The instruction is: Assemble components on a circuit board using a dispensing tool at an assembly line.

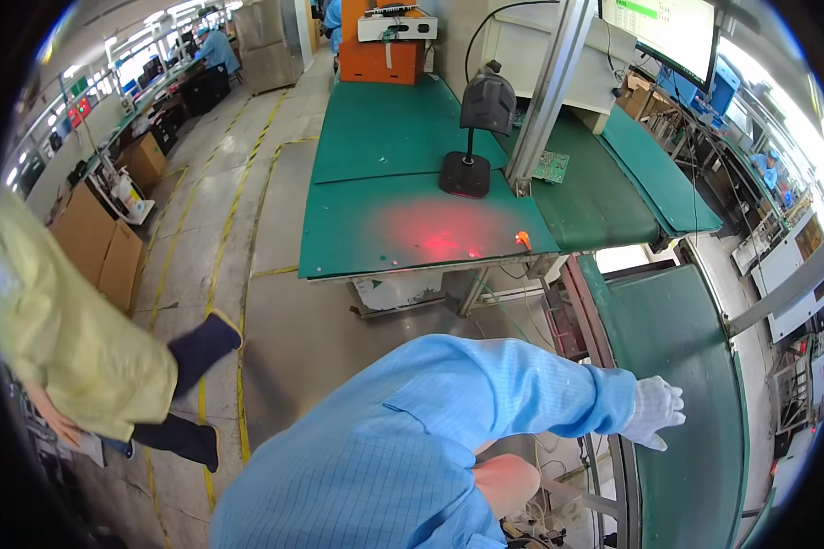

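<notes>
My left arm, in a blue work-coat sleeve, stretches across to the right. At its end my left hand (652, 414), in a white glove, is over the near edge of a green conveyor belt (691, 366). Its fingers are apart and I see nothing in them. Whether the glove touches the belt, I cannot tell. My right hand is out of view. Beneath the sleeve shows a rounded pinkish shape (506, 480) that I cannot make out.
A green-topped bench (375, 128) ahead bears a black scanner on a stand (487, 105), casting red light. Beyond its metal post lies a green circuit board (550, 166). A monitor (668, 32) hangs upper right. At left, a person in a yellow coat (82, 339) stands on the marked floor.
</notes>
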`<state>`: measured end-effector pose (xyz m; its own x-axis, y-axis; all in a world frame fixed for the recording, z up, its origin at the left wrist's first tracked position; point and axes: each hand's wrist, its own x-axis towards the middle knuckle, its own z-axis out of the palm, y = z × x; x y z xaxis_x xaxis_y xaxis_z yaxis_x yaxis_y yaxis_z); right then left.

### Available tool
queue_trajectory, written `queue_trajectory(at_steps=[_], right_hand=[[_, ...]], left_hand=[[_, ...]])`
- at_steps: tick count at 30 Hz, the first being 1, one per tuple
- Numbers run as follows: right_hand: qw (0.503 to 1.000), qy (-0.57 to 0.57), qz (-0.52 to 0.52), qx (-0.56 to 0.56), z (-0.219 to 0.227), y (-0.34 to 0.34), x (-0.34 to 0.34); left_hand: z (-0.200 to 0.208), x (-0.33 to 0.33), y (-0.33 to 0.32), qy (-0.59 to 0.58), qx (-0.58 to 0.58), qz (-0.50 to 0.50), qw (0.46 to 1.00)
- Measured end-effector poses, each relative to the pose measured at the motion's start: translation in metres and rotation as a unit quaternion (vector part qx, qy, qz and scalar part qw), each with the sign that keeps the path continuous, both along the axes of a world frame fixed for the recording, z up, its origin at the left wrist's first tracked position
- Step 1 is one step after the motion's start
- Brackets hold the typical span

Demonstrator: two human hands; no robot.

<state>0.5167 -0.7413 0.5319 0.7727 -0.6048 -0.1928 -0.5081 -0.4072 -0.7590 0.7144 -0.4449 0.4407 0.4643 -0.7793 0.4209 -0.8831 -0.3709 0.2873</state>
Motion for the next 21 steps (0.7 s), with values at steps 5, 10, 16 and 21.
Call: queue_trajectory(at_steps=[5, 10, 16, 21], right_hand=[[0.999, -0.008, 0.030, -0.041, -0.011, -0.039, 0.009], [0.993, -0.025, 0.065, -0.090, -0.017, -0.081, 0.020], [0.984, -0.051, 0.088, -0.149, -0.025, -0.128, 0.025], [0.972, -0.064, 0.103, -0.201, -0.031, -0.163, 0.021]], left_hand=[[0.006, -0.001, -0.002, 0.030, 0.066, 0.024, 0.997], [0.000, -0.001, -0.012, 0.037, 0.102, 0.024, 0.994], [0.009, -0.006, -0.016, 0.060, 0.117, 0.067, 0.989], [0.011, -0.009, -0.019, 0.056, 0.117, 0.093, 0.987]])
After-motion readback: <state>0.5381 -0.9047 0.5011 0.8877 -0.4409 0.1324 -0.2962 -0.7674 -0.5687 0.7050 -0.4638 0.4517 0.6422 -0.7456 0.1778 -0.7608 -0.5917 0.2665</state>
